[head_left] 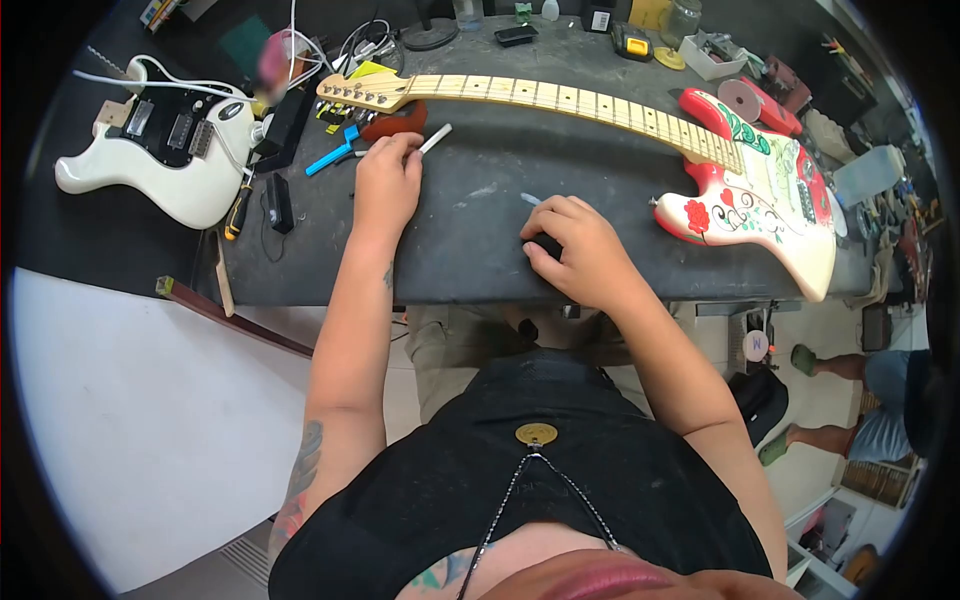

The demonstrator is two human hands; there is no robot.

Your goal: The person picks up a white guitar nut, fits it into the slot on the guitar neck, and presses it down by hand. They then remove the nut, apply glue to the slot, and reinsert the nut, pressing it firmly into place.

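My left hand (388,180) lies on the dark bench with its fingers bent. A short white stick (437,138) juts from between its thumb and forefinger. Left of that hand is a bright blue tool (333,152), and a reddish-brown object (398,120) sits just beyond the fingers. My right hand (578,248) rests near the bench's front edge, fingers curled in towards the thumb. A small pale-blue tip (530,199) shows at its fingertips; whatever lies under the palm is hidden. Beyond both hands stretches an electric guitar (735,185) with a maple neck and painted flowers.
At the left is a white electric guitar body (170,150) with a black pickguard. A yellow-black screwdriver (238,212) and a small black box (278,204) lie by it. Cables, a jar (680,22) and a tape measure (632,42) line the back. Another person's legs (840,400) show at right.
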